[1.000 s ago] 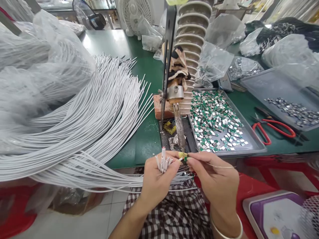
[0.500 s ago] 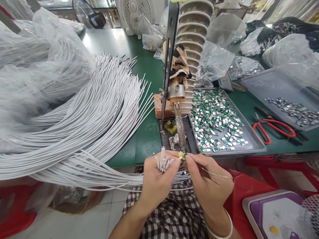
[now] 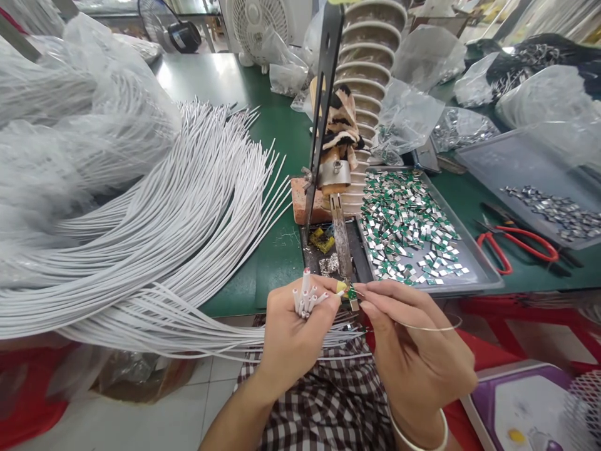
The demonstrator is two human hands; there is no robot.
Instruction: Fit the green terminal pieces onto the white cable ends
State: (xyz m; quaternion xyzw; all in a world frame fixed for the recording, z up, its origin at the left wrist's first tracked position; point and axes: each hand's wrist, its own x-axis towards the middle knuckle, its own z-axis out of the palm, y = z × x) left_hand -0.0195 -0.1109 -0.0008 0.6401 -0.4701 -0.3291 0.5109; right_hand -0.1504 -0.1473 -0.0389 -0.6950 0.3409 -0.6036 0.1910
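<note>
My left hand [image 3: 293,338] is closed around a bunch of white cables [image 3: 307,304], whose cut ends poke up out of the fist. One cable end at its fingertips meets a small green circuit board [image 3: 353,297] with a metal plug end. A yellow cover [image 3: 340,286] sits on a left fingertip. In a pinch, my right hand [image 3: 417,344] holds a thin solder wire [image 3: 439,328], its tip at the board. The soldering iron [image 3: 341,235] is clamped to a stand, its tip pointing down just above the board.
Many white cables [image 3: 188,219] cover the left of the green table [image 3: 277,275]. Right of the iron lies a metal tray [image 3: 479,275] of circuit boards, then red-handled pliers [image 3: 530,241] and a plastic bin [image 3: 498,156] with metal parts. A ribbed hose [image 3: 370,69] rises behind the iron.
My right hand has let go of the circuit board and shifted right and slightly down. The solder wire's tip is now at the board. My left hand has barely moved.
</note>
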